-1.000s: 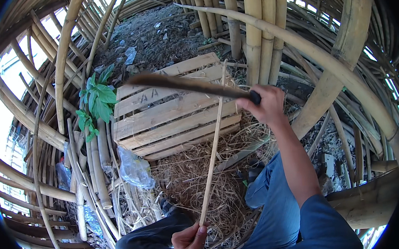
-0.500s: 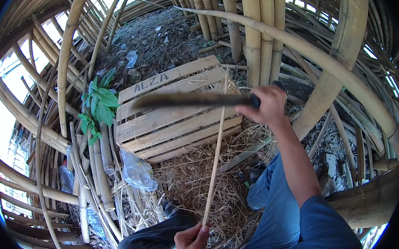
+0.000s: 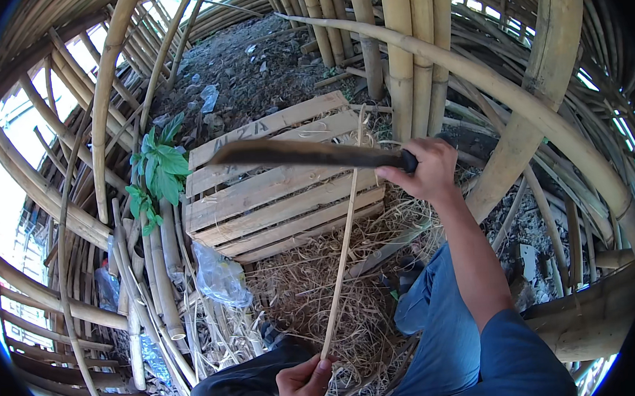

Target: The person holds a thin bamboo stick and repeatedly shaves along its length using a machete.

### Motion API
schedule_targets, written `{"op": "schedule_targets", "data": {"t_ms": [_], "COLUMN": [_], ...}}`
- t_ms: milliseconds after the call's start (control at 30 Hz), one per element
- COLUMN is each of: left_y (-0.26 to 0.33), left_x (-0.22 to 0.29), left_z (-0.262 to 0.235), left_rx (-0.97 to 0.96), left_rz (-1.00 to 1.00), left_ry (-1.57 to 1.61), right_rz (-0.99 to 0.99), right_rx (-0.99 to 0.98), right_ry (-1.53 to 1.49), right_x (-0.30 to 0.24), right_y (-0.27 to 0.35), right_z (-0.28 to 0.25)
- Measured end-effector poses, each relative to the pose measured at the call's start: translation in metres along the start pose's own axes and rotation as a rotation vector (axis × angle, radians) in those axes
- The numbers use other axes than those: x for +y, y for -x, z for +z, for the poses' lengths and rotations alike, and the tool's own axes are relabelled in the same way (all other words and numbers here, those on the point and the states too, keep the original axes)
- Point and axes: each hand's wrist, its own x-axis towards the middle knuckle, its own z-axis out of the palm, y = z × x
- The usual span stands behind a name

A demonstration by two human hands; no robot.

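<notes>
My right hand [image 3: 431, 166] is wrapped round the black handle of a machete [image 3: 292, 153]. Its long dark blade points left, level above the wooden crate. In my left hand [image 3: 301, 387], low in the view, thumb and fingers pinch the near end of a thin bamboo strip [image 3: 343, 262]. The strip slants up and away from me, and its far end lies over the right side of the slatted wooden crate [image 3: 273, 194]. The blade passes across the upper part of the strip; whether they touch I cannot tell.
Curly bamboo shavings [image 3: 309, 287] cover the ground between my knees. A clear plastic bag [image 3: 222, 275] lies at the crate's near left corner, a green leafy plant [image 3: 160, 165] beyond it. Thick bamboo poles [image 3: 412, 51] stand behind on the right, and a long curved pole [image 3: 485, 68] arches over that side.
The machete blade has tilted slightly, its tip a little higher, and it now shows less blurred. My left hand keeps the strip in nearly the same place.
</notes>
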Motion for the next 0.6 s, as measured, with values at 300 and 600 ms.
{"op": "schedule_targets", "data": {"t_ms": [300,600], "left_y": [0.002,-0.005], "left_x": [-0.001,-0.001], "left_z": [-0.002,-0.005], "left_rx": [0.004,-0.059], "left_rz": [-0.057,-0.060], "left_ry": [-0.008,0.019], "right_rz": [0.111,0.421], "right_rx": [-0.054,-0.128], "right_ry": [-0.054,-0.068], "right_x": [0.005,0.015], "right_y": [0.000,0.000], "right_z": [-0.004,-0.003]}}
